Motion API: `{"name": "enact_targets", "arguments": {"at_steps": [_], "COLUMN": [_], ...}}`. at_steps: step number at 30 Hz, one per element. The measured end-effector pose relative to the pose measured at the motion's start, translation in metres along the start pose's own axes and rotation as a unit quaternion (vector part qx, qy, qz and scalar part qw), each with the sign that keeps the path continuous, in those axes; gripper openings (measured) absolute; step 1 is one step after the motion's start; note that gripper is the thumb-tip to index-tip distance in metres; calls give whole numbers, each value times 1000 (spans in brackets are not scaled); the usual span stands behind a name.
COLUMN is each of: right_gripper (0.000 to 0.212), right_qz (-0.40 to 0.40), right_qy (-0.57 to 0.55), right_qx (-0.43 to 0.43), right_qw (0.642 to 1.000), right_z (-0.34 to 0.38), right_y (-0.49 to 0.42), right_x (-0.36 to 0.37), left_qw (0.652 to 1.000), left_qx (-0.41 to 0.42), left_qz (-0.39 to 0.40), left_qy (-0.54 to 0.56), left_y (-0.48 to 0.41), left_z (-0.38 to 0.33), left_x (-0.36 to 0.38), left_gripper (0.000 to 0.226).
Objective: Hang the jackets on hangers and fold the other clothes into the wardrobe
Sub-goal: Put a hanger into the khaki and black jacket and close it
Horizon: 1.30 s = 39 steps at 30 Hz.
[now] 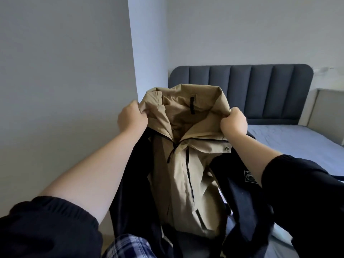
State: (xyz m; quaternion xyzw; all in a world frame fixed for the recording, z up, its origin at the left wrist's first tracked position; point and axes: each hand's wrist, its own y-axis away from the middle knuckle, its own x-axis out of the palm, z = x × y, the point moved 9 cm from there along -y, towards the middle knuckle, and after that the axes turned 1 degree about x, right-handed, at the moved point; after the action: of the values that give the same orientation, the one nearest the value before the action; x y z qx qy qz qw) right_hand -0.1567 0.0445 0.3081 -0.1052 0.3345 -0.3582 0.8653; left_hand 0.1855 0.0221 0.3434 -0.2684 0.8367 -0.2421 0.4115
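Near the bed [297, 144], holding up a tan jacket [186, 174], left hand [132, 118] and right hand [233, 121] curled tight, pinching its collar [188, 94].

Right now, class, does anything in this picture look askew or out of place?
Only the jacket: it is bunched and lopsided at the neck, where the left hand and right hand grip it. Nothing else stands out.

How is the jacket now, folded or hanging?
Hanging, unfolded. The left hand and right hand grip the jacket by its collar, and its body drops long below them.
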Motion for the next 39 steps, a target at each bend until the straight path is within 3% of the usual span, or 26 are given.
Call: {"name": "enact_targets", "arguments": {"at_steps": [10,16,22,27,29,31,34,39], "right_gripper": [13,14,33,37,34,26,20,22], "right_qz": [-130,-198,-299,-361,-344,-275,-156,-44], "right_qy": [-112,-137,-115,-79,-35,46,115,173], "right_qx": [-67,-104,-152,-213,-223,-213,-144,-92], "right_qw": [983,965,935,905,911,937,971,980], "right_z": [70,109,148,176,178,166,108,3], "right_y": [-5,-12,-15,-15,-22,-37,-59,-58], "right_x": [-124,-187,-247,-274,-267,-238,-171,-67], "left_qw": [991,984,973,959,966,977,979,984], "left_qx": [100,131,152,150,152,165,178,124], "left_qz": [-85,-123,-164,-221,-196,-132,-48,57], "left_qy": [-31,9,54,99,70,-13,-91,-116], "left_y": [-7,-18,-34,-37,-37,-37,-23,13], "left_z": [-108,-170,-215,-216,-213,-205,-177,-116], "left_x": [-93,-147,-192,-201,-184,-149,-79,38], "left_gripper": [15,12,13,22,24,24,25,21]}}
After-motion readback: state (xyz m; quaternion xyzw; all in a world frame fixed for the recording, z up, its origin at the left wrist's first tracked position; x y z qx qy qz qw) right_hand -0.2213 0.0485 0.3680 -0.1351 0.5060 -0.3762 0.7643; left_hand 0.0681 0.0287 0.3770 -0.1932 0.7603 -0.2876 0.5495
